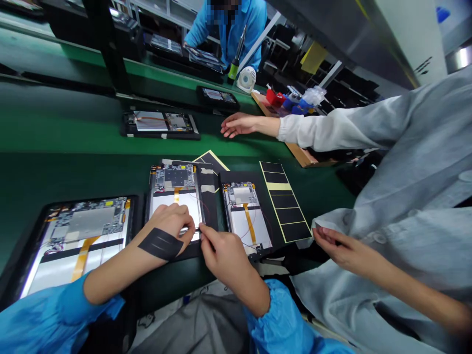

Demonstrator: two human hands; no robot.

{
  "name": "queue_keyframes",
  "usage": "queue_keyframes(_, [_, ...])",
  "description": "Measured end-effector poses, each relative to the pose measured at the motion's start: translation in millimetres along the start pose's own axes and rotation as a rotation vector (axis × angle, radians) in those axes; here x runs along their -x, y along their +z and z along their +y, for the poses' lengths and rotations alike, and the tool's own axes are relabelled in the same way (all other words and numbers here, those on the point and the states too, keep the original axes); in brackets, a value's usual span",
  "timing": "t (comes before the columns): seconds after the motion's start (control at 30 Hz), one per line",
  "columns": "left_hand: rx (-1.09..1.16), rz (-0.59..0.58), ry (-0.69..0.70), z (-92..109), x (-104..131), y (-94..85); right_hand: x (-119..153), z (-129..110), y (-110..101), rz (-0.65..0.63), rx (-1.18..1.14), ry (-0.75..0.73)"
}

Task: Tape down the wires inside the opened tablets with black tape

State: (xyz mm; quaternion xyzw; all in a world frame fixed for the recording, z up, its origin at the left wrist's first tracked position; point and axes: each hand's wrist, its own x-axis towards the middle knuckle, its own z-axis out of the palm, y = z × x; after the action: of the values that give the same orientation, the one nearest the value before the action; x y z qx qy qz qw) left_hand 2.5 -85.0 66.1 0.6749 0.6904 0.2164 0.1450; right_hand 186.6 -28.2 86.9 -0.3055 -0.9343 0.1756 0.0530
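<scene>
Blue sleeves [291, 314] reached in from below, and both bare hands met over the lower right part of the middle device [161, 197], which lay open on the green surface [173, 282]. The left hand [171, 221] had its grip drawn into a pinch; the right hand [224, 250] pinched just beside it. What sat between the fingertips was too small to tell. A black patch [161, 244] with pale lines lay across the back of the left hand.

Board, white panels and amber ribbon were in place in the middle device, but its inside was uncovered. Its board carried a dark patch, where the left device [92, 221] and right device [242, 221] showed plain silver plates, so it seemed further along than those two. Both neighbours lay open too. On the label sheet [291, 201], several black pieces remained unused, while one band was bare yellow. A co-worker's hand [339, 246] was near that sheet.
</scene>
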Motion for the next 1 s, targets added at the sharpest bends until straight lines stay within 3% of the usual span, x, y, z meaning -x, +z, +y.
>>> queue_keyframes(0.2, [-0.168,-0.148,-0.087,16,-5,-10.4,-3,0,1,-0.043,0.12,-0.075])
queue_keyframes(0.4, [-0.259,-0.101,-0.105,26,-6,-10.6,-3,-2,-3,-0.128,0.216,-0.123])
queue_keyframes(0.57, [-0.227,-0.023,-0.161,17,3,-3.3,-1,-4,-9,-0.176,0.277,-0.136])
queue_keyframes(0.63, [-0.169,0.073,-0.086,9,12,0.7,-1,-4,-11,-0.181,0.265,-0.144])
queue_keyframes(0.7, [-0.138,0.165,0.08,-1,23,2.1,-2,-3,-12,-0.186,0.23,-0.152])
queue_keyframes(0.8, [-0.201,0.174,0.27,-12,32,-3.2,-3,1,-13,-0.176,0.151,-0.146])
queue_keyframes(0.9, [-0.218,0.102,0.26,-17,31,-12.3,-1,9,-12,-0.133,-0.005,-0.137])
queue_keyframes(1.0, [-0.177,0.055,0.22,-17,26,-17.4,4,17,-9,0.061,-0.272,-0.037])
